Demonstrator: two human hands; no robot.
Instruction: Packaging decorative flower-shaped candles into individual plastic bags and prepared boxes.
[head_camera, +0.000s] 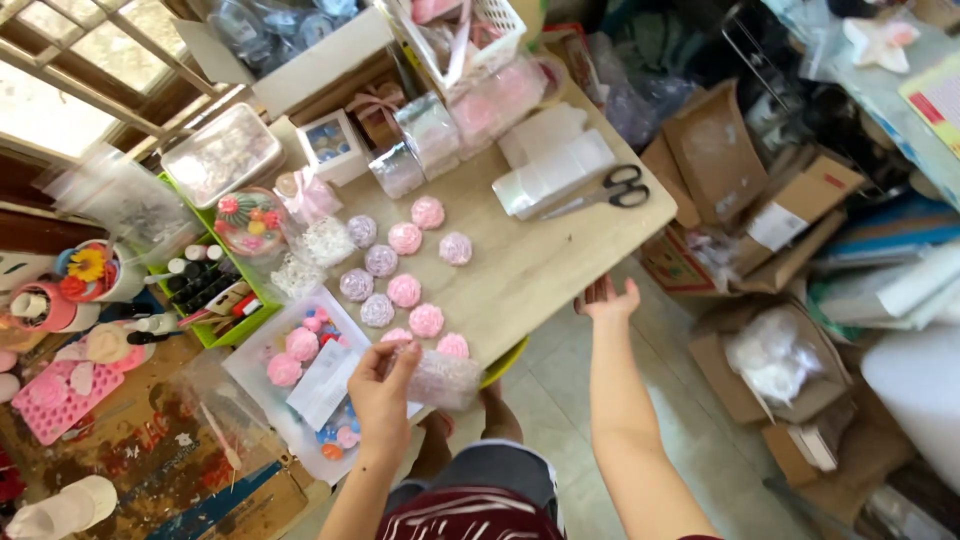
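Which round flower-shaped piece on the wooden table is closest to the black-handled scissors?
The pink round flower-shaped piece at the group's right end, lying alone nearest the black-handled scissors.

Bare tabletop (540, 270) right of the round soaps (404, 290); scissors (612, 190) and white boxes (550, 165) at the far edge

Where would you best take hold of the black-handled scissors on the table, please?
Grip the scissors by the black handle loops, which lie at the table's right end. Come from that right edge: the closed blades point left under the white boxes, so the loops are the free part.
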